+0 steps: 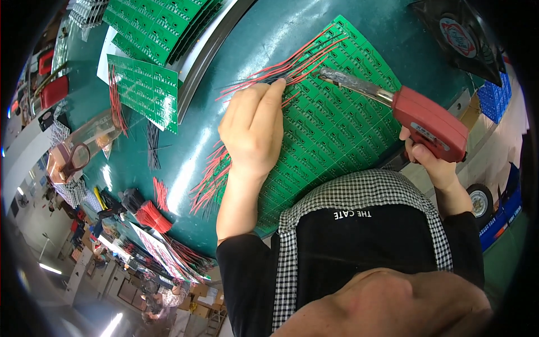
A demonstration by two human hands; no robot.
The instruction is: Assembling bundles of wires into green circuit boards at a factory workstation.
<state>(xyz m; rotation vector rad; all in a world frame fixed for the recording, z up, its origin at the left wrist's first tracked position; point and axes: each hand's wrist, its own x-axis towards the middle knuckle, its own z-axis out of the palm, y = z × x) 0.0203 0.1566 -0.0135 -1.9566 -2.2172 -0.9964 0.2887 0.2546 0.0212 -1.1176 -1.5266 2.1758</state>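
My left hand (251,124) is over a large green circuit board panel (331,126), its thumb and fingertips pinched on a thin wire among red wires (283,66). Several red and black wires lie side by side from the panel's far left edge onto the table. In my right hand (429,160) is a red pistol-shaped soldering gun (429,123), gripped by its handle. Its long metal barrel points left, with the dark tip just above the panel, a little right of my left fingertips. More red wires (210,168) stick out beside my left wrist. What exactly the tip touches cannot be made out.
At the far left, a stack of green panels (151,28) stands by a dark curved strip (210,50); a smaller green board (149,92) lies nearer. Bundles of red wires (151,216) and a clear plastic container (84,149) sit left. A black bag (460,39) lies far right.
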